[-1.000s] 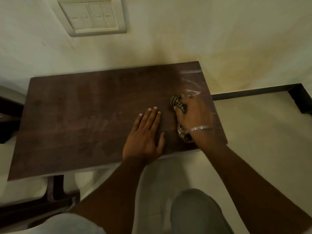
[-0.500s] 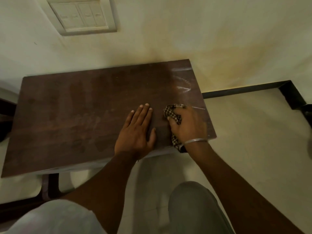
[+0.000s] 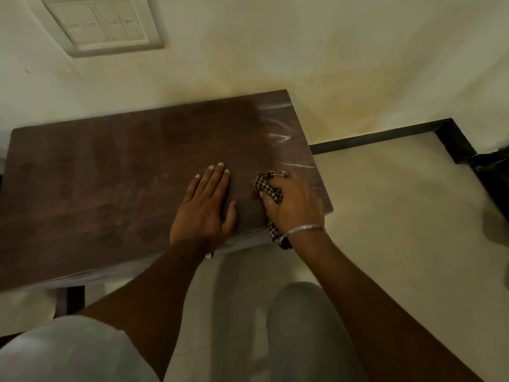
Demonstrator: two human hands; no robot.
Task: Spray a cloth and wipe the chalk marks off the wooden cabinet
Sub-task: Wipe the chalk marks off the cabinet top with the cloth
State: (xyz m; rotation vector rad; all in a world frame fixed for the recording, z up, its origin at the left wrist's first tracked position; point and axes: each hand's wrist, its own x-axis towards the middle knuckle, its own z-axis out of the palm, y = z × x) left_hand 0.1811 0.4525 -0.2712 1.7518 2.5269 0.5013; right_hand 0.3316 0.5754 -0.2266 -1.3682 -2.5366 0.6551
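The dark wooden cabinet top (image 3: 115,172) fills the left and middle of the head view. White chalk marks (image 3: 278,132) streak its far right corner, and a thin line runs near the right edge. My right hand (image 3: 296,205) grips a bunched checkered cloth (image 3: 268,184) and presses it on the wood near the front right corner; a silver bangle sits on that wrist. My left hand (image 3: 205,208) lies flat on the top just left of the cloth, fingers straight. No spray bottle is in view.
A cream wall with a switch plate (image 3: 103,22) rises behind the cabinet. Pale floor tiles (image 3: 399,216) lie to the right, bordered by a black skirting (image 3: 385,136). My knees show at the bottom. A dark object (image 3: 495,172) sits at the right edge.
My right hand has drawn the cloth back from the chalk marks toward the front edge of the cabinet. The left hand has stayed flat in place.
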